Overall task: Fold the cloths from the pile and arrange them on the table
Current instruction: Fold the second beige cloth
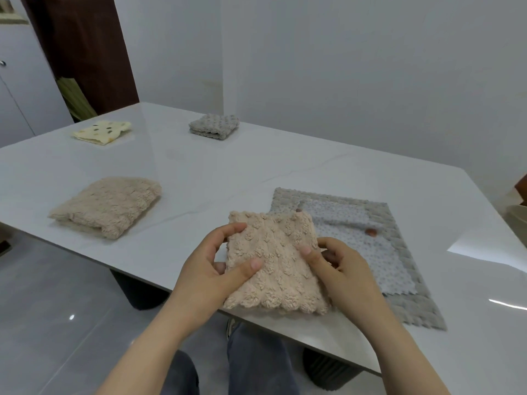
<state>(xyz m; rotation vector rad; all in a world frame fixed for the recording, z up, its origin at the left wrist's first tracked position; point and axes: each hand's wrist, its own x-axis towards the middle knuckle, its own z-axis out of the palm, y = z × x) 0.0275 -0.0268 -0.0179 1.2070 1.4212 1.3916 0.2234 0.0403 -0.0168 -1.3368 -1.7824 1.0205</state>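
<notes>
A folded peach fluffy cloth (273, 260) is held just above the near edge of the white table (216, 172). My left hand (216, 266) grips its left edge, thumb on top and fingers underneath. My right hand (339, 266) pinches its right edge the same way. Behind it lies the pile: a light blue dotted cloth (359, 246) spread flat on a larger grey textured cloth (405, 306). Three folded cloths rest on the table: a beige fluffy one (108, 206) at the left, a yellow spotted one (102, 132) at the far left, a grey one (214, 126) at the far middle.
A dark door (85, 52) and white cabinet (22, 81) stand beyond the table's far left corner. White walls close the back. My legs (256, 366) and the grey floor (57, 309) show below the table's near edge. A pale object (517, 220) sits off the right edge.
</notes>
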